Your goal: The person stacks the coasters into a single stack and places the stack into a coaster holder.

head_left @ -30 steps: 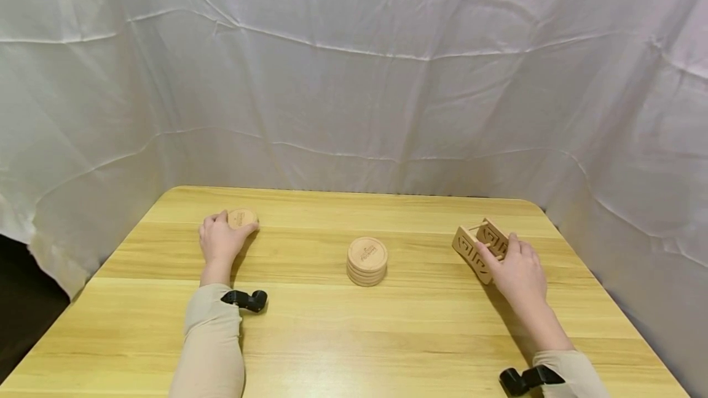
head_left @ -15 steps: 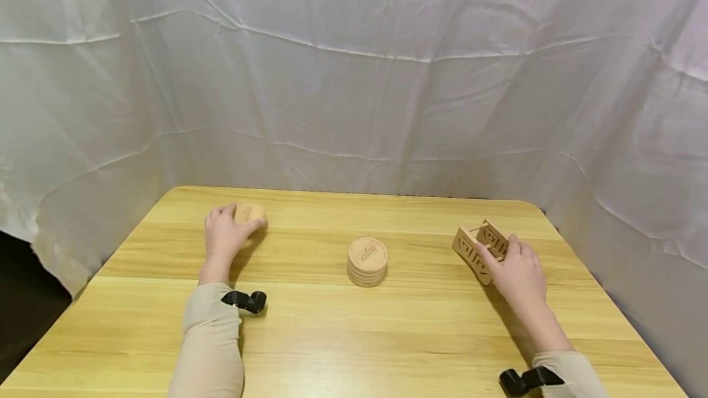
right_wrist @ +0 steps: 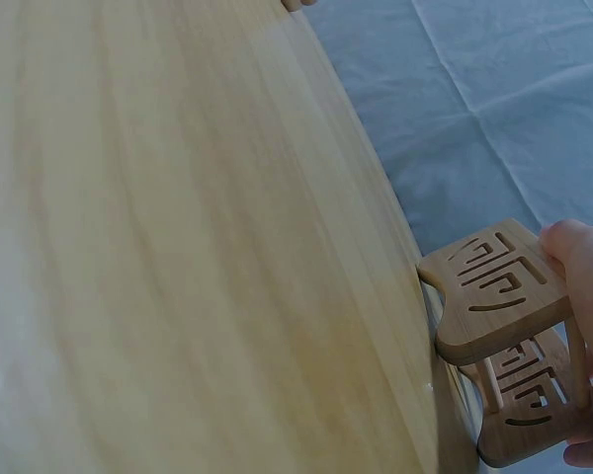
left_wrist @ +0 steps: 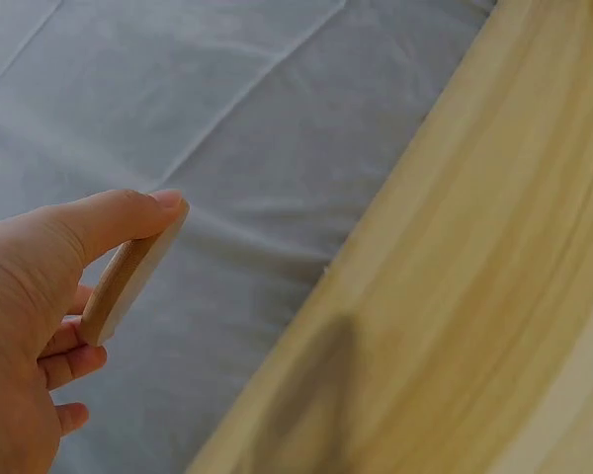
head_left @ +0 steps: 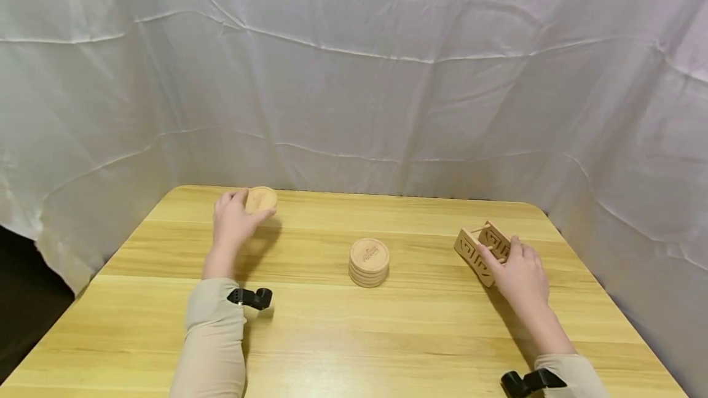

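Observation:
Between thumb and fingers my left hand (head_left: 233,220) pinches a round wooden coaster (head_left: 261,200) with printed lettering on its face. The left wrist view shows this coaster (left_wrist: 133,276) edge-on, raised clear of the table. Over on the right, my right hand (head_left: 522,275) grips a wooden coaster holder (head_left: 474,255), whose two carved side panels are joined by thin rods. In the right wrist view the holder (right_wrist: 499,286) shows its cut-out pattern, with the thumb on its upper panel. A stack of several matching coasters (head_left: 369,261) stands mid-table, touched by neither hand.
The wooden table (head_left: 354,336) has rounded far corners. A pale cloth (head_left: 354,91) hangs behind it and along both sides. Black wrist cameras (head_left: 251,298) sit on both sleeves.
The left hand has lifted the coaster off the table and moved it a little away and to the right, tilting it up. The right hand, holder and stack stay about where they were.

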{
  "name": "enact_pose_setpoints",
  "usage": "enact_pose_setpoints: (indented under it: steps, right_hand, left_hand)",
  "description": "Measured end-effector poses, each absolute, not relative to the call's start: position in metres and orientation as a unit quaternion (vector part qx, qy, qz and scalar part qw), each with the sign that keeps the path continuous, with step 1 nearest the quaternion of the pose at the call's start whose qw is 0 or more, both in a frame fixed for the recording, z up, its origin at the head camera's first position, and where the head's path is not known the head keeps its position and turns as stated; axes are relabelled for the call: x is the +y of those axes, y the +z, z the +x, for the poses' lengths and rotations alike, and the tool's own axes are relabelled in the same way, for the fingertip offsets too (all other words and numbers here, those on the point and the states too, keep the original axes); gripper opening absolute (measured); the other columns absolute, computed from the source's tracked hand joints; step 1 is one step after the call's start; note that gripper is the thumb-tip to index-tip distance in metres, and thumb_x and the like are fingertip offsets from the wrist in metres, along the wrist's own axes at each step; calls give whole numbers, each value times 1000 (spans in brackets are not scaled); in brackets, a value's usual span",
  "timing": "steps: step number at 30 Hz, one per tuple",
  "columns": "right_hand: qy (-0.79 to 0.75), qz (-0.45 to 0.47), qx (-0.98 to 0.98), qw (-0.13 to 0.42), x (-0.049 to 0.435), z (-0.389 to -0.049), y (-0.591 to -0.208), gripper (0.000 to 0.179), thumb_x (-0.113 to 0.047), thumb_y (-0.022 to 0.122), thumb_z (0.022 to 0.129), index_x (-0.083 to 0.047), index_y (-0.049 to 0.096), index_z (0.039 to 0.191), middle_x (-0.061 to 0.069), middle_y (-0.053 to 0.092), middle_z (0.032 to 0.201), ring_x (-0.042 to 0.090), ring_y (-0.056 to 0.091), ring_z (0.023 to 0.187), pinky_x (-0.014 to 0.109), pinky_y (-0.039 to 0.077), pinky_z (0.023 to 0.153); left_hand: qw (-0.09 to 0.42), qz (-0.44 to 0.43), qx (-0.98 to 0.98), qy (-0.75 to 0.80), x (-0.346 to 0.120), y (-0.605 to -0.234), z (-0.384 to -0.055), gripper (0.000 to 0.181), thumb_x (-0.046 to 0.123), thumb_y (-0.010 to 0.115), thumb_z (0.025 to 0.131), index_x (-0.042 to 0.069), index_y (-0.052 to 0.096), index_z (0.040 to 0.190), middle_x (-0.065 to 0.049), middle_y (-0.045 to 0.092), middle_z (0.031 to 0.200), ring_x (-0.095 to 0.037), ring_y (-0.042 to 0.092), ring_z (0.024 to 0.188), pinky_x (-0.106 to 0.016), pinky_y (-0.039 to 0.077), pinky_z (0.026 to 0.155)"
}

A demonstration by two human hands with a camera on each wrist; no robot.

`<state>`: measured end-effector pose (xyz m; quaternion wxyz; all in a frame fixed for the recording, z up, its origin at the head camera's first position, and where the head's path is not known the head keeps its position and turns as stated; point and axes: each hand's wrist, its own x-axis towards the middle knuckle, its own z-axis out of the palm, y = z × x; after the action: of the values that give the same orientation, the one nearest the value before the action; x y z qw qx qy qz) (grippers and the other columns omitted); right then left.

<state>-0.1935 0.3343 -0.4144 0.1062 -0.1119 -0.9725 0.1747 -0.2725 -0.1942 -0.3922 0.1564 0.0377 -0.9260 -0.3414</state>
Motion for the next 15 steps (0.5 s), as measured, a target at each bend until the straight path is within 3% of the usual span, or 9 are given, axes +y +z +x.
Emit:
enact_pose_setpoints:
  steps: [15]
  right_hand:
    - [169, -109, -973, 113, 333, -195, -415, 101, -69, 36, 93, 13, 20, 148, 44, 31, 141, 59, 31, 129, 69, 29, 105]
  left_hand:
    - [151, -21, -930, -335, -169, -367, -269, 89, 46, 76, 79, -2, 41, 145, -25, 41, 143, -44, 33, 133, -58, 30, 111]
